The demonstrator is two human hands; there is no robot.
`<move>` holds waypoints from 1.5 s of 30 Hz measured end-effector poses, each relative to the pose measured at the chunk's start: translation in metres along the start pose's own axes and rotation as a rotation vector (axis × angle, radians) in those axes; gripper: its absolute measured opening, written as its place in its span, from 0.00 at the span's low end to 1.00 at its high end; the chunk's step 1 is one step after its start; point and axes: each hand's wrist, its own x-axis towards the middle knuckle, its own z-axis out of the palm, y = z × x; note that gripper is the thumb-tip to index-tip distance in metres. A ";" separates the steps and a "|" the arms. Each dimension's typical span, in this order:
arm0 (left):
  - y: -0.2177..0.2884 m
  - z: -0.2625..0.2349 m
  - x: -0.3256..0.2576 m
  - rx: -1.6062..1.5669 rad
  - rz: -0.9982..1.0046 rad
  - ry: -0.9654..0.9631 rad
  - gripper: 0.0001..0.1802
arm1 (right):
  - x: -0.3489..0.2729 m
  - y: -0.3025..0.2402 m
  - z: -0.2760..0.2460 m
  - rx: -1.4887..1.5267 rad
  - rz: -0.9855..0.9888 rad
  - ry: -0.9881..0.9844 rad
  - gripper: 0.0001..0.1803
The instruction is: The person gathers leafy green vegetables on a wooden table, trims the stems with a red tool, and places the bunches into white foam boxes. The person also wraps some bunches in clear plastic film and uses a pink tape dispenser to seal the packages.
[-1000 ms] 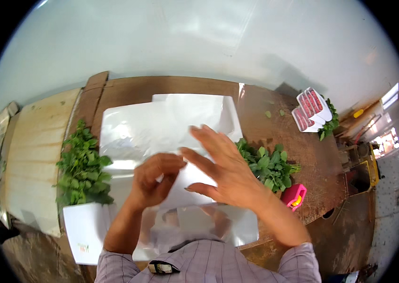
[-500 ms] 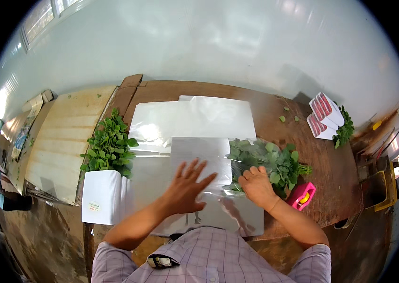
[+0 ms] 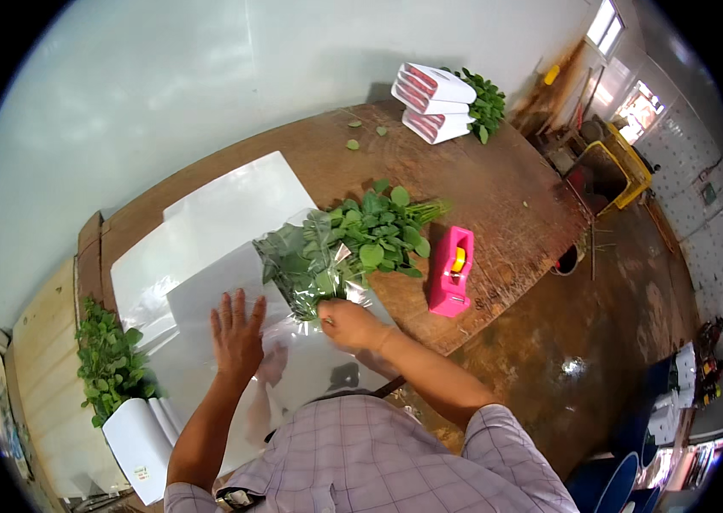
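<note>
You, the wearer, in a pale lavender-grey shirt (image 3: 370,449) — woven with a fine check of thin, darker lines that cross in large squares over the front. The left sleeve (image 3: 186,498) and right sleeve (image 3: 502,445) share that checked cloth, both ending around your elbows and leaving the forearms uncovered. At your left chest sits a small dark-and-pale object (image 3: 240,499) — too small to identify. Your left hand (image 3: 240,346) and right hand (image 3: 348,323) are bare, down to the fingers.
</note>
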 end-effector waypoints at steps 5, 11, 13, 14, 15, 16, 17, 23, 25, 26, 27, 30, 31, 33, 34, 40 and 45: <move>-0.001 0.000 -0.007 -0.002 -0.011 0.042 0.34 | -0.101 0.052 -0.084 0.368 0.417 0.890 0.06; 0.001 -0.001 -0.001 -0.010 0.034 0.063 0.34 | -0.148 0.137 -0.103 0.691 0.697 0.885 0.14; -0.003 0.002 -0.004 0.010 0.025 0.081 0.34 | -0.139 0.125 -0.102 0.298 0.750 0.851 0.15; -0.004 0.002 -0.007 0.010 0.024 0.077 0.34 | -0.132 0.097 -0.111 0.162 0.775 0.861 0.15; -0.004 -0.001 -0.007 0.008 0.025 0.077 0.33 | -0.129 0.078 -0.120 0.022 0.795 0.873 0.16; -0.005 -0.003 -0.007 0.008 0.026 0.077 0.33 | -0.140 0.073 -0.122 0.222 0.710 0.847 0.17; -0.008 -0.003 -0.009 0.007 0.020 0.066 0.33 | -0.146 0.064 -0.118 0.327 0.744 0.795 0.17; -0.011 0.008 -0.004 0.014 0.062 0.071 0.30 | -0.207 0.111 -0.032 0.250 0.835 0.829 0.19; -0.012 0.005 -0.006 -0.026 0.048 0.081 0.29 | -0.160 0.085 -0.011 0.545 0.644 0.803 0.15; -0.016 0.005 -0.009 -0.023 0.040 0.099 0.28 | -0.122 0.039 -0.016 0.613 0.548 0.710 0.13; -0.017 0.008 -0.010 -0.014 0.033 0.093 0.28 | -0.088 -0.023 -0.030 0.709 0.570 0.608 0.11; -0.015 0.011 -0.006 -0.047 0.031 0.116 0.28 | -0.021 -0.114 -0.025 0.876 0.187 0.511 0.13; -0.015 0.010 -0.005 -0.055 0.028 0.119 0.28 | -0.006 -0.107 -0.008 0.865 0.166 0.473 0.14; -0.015 0.010 -0.006 -0.073 0.022 0.116 0.29 | 0.020 -0.066 0.045 0.843 0.130 0.396 0.17; -0.017 0.012 -0.007 -0.051 0.018 0.119 0.30 | 0.019 -0.055 0.064 0.839 0.194 0.355 0.17; -0.022 0.009 -0.010 -0.093 0.033 0.125 0.28 | 0.013 -0.040 0.091 0.902 0.324 0.255 0.21; -0.021 0.009 -0.009 -0.094 0.054 0.124 0.30 | 0.044 0.001 0.095 0.279 0.150 0.314 0.20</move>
